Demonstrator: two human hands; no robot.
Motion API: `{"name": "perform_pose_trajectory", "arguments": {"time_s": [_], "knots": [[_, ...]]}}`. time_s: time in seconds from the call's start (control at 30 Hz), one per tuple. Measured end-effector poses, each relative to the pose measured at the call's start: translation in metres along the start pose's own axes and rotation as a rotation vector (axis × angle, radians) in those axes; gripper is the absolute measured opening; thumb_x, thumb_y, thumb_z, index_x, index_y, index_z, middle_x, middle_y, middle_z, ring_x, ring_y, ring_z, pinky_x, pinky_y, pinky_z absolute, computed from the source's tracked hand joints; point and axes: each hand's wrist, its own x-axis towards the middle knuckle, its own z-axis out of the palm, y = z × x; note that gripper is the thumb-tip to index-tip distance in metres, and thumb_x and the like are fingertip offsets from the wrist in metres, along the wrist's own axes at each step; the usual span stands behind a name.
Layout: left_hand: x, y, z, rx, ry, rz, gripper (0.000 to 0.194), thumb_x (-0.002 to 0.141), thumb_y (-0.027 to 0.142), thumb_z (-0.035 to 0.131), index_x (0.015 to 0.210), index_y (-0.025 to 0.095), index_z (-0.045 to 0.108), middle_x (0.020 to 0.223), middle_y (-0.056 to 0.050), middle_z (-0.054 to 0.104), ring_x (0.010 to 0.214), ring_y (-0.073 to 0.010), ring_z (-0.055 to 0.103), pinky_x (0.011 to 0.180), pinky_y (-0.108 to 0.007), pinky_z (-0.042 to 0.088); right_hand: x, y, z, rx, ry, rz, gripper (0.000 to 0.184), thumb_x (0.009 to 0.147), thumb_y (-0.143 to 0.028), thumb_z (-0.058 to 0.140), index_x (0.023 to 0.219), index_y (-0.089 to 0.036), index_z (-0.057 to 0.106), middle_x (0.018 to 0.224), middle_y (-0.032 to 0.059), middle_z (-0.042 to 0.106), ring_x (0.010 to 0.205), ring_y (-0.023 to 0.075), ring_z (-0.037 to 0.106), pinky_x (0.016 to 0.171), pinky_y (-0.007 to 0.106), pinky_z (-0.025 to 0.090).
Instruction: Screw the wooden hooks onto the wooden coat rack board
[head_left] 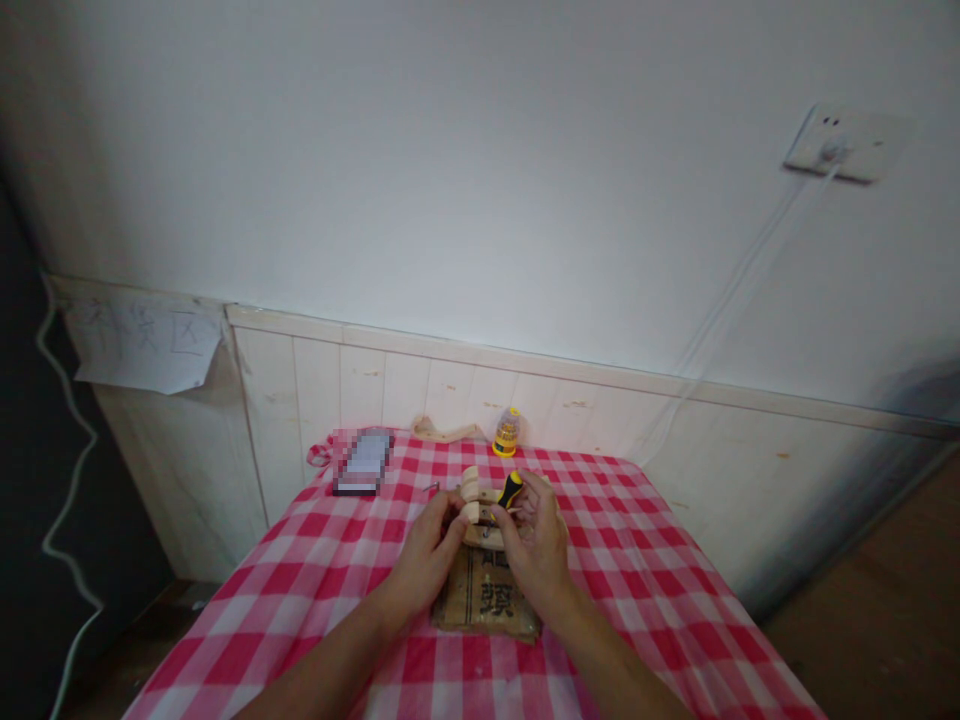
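Note:
My left hand (441, 525) is closed on the left end of a small pale wooden piece (471, 485) with curved parts and small dark holes. In my right hand (536, 525) is a screwdriver (511, 490) with a black and yellow handle, held slanted over the wood. Its tip points down to the left, toward the wooden piece; whether it touches a screw is too small to tell. Under both hands lies a brown package (484, 600) with dark printed characters. A small thin metal item (431, 487) rests just beyond my left hand.
A red and white checked cloth (300, 580) covers the table. At its far edge stand a yellow-capped clear container (506, 433) and a curved pale wooden strip (442, 432). A phone (363, 462) lies at the back left. Behind is a wall with a socket (847, 145) and cable.

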Motion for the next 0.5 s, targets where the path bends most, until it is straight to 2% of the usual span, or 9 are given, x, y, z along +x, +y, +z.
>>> {"name": "perform_pose_trajectory", "arguments": {"time_s": [0.17, 0.5], "knots": [[0.000, 0.000, 0.000, 0.019, 0.007, 0.006, 0.026, 0.096, 0.049, 0.052, 0.092, 0.023, 0.056, 0.088, -0.002, 0.063, 0.080, -0.0216, 0.058, 0.073, -0.032, 0.047, 0.002, -0.008, -0.003, -0.074, -0.001, -0.071, 0.046, 0.094, -0.027, 0.066, 0.140, -0.026, 0.059, 0.124, 0.0120, 0.073, 0.101, 0.0277, 0.075, 0.082, 0.042, 0.066], [0.000, 0.002, 0.000, 0.007, 0.002, 0.006, 0.025, 0.096, 0.048, 0.053, 0.092, 0.023, 0.056, 0.086, -0.001, 0.062, 0.079, -0.0216, 0.058, 0.072, -0.032, 0.046, 0.005, -0.012, -0.005, -0.053, -0.015, -0.058, 0.045, 0.092, -0.025, 0.068, 0.137, -0.027, 0.062, 0.116, 0.0097, 0.076, 0.092, 0.0261, 0.076, 0.075, 0.039, 0.066]]}}
